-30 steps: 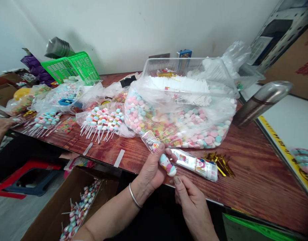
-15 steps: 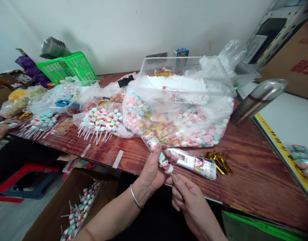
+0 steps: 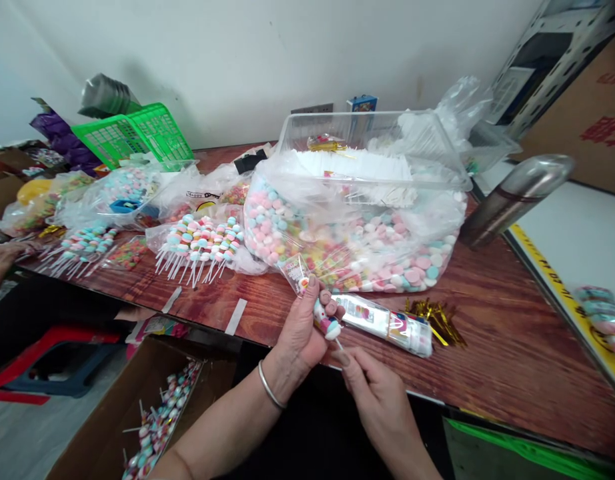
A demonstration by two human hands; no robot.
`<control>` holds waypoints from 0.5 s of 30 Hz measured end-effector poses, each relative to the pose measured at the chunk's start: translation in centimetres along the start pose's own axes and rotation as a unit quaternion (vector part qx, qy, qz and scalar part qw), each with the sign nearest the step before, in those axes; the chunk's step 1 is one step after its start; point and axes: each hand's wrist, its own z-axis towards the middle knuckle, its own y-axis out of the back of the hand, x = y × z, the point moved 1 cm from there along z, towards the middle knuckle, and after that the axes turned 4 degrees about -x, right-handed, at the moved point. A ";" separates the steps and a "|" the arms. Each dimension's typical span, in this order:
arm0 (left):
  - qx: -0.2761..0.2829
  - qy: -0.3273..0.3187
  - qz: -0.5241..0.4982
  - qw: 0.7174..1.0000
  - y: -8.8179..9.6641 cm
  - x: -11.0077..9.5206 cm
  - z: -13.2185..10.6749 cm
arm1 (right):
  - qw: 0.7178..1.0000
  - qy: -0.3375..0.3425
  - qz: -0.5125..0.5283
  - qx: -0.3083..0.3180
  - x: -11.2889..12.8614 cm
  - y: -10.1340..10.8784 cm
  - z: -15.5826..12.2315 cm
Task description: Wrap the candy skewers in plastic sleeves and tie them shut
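This looks like a candy workshop, shown by the big bag of sweets [image 3: 357, 257] beyond the left hand [image 3: 300, 327], marshmallow skewers [image 3: 205, 239] to its left and a filled carton [image 3: 95, 407] lower left.

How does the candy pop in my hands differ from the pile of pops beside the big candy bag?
The candy pop is in a clear printed wrapper; the pile of pops shows no wrapper I can make out. The candy pop is held between your left hand and right hand; the pile of pops lies unheld, sticks toward the near edge of the table. Both have pastel candies and white sticks.
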 end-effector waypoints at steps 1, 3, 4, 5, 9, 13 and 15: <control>0.009 -0.002 0.003 1.000 0.0 0.0 0.0 | 0.989 -0.093 0.103 0.050 0.1 -0.2 -0.1; 0.024 -0.004 0.015 1.000 0.1 0.0 0.0 | 0.930 -0.227 0.271 0.099 0.3 -0.5 -0.4; 0.025 -0.004 0.022 0.999 0.1 -0.1 0.0 | 0.905 -0.255 0.323 0.103 0.4 -0.6 -0.5; 0.022 -0.004 0.028 0.999 0.0 -0.1 0.0 | 0.893 -0.262 0.351 0.101 0.4 -0.6 -0.5; 0.001 -0.009 0.026 1.000 -0.4 -0.4 0.1 | 0.930 -0.207 0.296 0.072 -0.1 -0.5 -0.4; -0.008 -0.006 0.020 1.000 -0.6 -0.4 0.0 | 0.994 -0.043 0.091 0.034 -0.1 -0.2 0.2; -0.012 -0.001 0.018 1.000 -0.6 -0.3 -0.1 | 0.998 0.060 -0.032 -0.003 0.1 -0.1 0.4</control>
